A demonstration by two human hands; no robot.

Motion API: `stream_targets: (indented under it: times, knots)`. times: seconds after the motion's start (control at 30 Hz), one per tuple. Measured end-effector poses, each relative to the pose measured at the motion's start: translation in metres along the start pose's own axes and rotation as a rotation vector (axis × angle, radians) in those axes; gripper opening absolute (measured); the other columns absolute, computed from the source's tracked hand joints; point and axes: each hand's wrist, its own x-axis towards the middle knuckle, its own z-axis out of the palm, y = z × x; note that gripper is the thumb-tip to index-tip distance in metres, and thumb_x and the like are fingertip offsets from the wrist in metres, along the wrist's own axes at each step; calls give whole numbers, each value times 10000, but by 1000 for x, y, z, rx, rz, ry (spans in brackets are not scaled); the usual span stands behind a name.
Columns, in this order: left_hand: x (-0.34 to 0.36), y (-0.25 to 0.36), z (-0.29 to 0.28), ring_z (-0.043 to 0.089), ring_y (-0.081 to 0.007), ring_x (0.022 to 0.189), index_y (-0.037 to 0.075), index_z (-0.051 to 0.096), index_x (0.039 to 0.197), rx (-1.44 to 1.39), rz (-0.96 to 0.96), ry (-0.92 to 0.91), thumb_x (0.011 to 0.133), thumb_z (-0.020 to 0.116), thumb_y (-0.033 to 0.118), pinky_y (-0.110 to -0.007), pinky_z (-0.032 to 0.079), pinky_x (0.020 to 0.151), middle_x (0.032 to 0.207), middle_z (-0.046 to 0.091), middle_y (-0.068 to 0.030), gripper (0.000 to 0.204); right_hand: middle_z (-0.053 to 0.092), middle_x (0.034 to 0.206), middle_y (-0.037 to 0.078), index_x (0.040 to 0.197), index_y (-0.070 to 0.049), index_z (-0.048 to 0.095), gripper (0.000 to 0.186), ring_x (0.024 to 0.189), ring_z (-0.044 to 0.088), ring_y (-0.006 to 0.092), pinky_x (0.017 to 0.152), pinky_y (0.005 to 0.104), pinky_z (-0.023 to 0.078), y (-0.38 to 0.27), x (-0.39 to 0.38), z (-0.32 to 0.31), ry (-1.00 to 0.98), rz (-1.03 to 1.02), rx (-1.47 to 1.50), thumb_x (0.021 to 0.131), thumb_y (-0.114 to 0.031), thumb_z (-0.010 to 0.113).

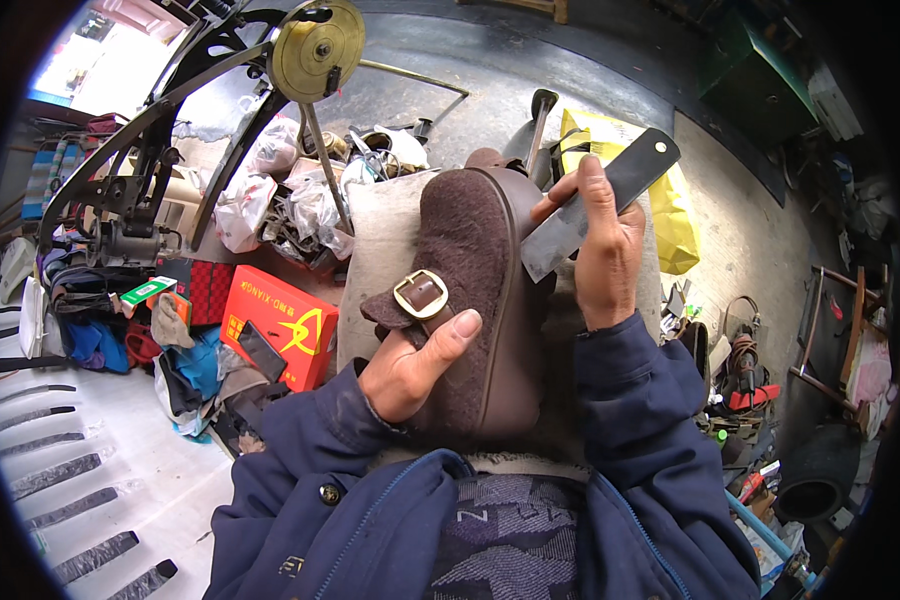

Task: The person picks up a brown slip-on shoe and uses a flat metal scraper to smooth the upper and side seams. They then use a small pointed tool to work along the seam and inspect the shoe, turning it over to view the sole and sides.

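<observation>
A brown fuzzy shoe with a thick smooth sole stands over my lap, on a pale cloth. My left hand grips its lower left side, the thumb lying just under a strap with a gold-rimmed buckle. In my right hand is a flat knife with a broad metal blade and a black handle, held between thumb and fingers. The blade slants down to the left, its end close to the sole's right edge; whether it touches I cannot tell. My left fingers are mostly hidden behind the shoe.
A black metal machine with a brass-coloured wheel rises at the far left. Below it lie plastic bags and a red box. Dark strips line a white surface at left. A yellow bag sits beyond my right hand.
</observation>
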Motion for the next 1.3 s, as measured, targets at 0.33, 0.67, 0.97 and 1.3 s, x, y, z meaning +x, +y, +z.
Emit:
stream_targets:
  times: [0.33, 0.67, 0.97, 1.3]
  knots:
    - [0, 0, 1, 528, -193, 1232, -16, 523, 1388, -2, -2, 8, 1062, 549, 257, -344, 391, 1088, 1329, 583, -82, 426, 611, 676, 45, 774, -14, 590, 409, 601, 627, 155, 614, 293, 476, 3, 0, 0, 38, -48, -1, 1075, -277, 505]
    - [0, 3, 2, 525, -205, 1247, -18, 525, 1387, 34, 13, 21, 1062, 543, 272, -350, 382, 1101, 1344, 580, -94, 436, 593, 668, 45, 763, -11, 582, 397, 595, 625, 160, 602, 293, 474, 1, -7, 0, 53, -49, -13, 1064, -262, 512]
    - [0, 0, 2, 519, -209, 1257, -22, 521, 1392, 56, 48, 7, 1066, 531, 266, -349, 376, 1108, 1353, 577, -99, 435, 596, 657, 46, 773, -3, 585, 390, 585, 609, 151, 597, 290, 456, 3, -15, 0, 41, -65, -2, 1072, -235, 493]
    - [-1, 3, 2, 519, -199, 1265, -8, 508, 1407, 8, 3, -9, 1057, 541, 246, -349, 371, 1117, 1374, 562, -94, 434, 599, 647, 44, 770, -8, 588, 394, 587, 598, 141, 598, 289, 451, 4, -25, -2, 43, -61, -36, 1076, -235, 489]
